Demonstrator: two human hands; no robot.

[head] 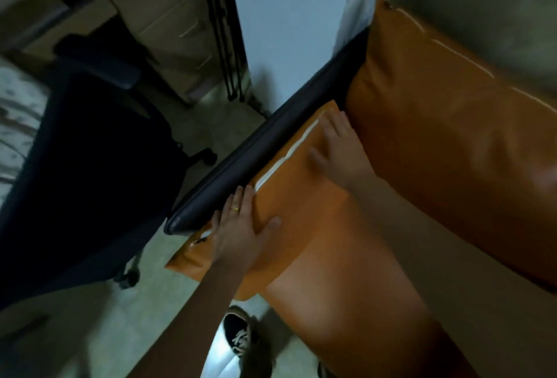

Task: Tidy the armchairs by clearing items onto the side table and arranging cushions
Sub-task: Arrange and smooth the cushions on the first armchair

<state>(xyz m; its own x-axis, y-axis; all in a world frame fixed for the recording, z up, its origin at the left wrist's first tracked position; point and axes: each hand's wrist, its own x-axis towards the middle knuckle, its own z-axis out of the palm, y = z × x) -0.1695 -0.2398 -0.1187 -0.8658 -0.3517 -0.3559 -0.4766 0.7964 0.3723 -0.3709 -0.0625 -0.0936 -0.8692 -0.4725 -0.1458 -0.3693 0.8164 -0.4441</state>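
Our left hand (241, 227) flat on the orange cushion (301, 203) beside the dark armrest (256, 148), our right hand (340, 151) flat farther along that armrest, both gripping nothing

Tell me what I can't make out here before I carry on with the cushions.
Head view only:
- Side table: nowhere in frame.
- Back cushion: cut off by the right edge.
- Side cushion: partly covered by left hand and right hand, both flat on it.
- Office chair: dark, motion-blurred.
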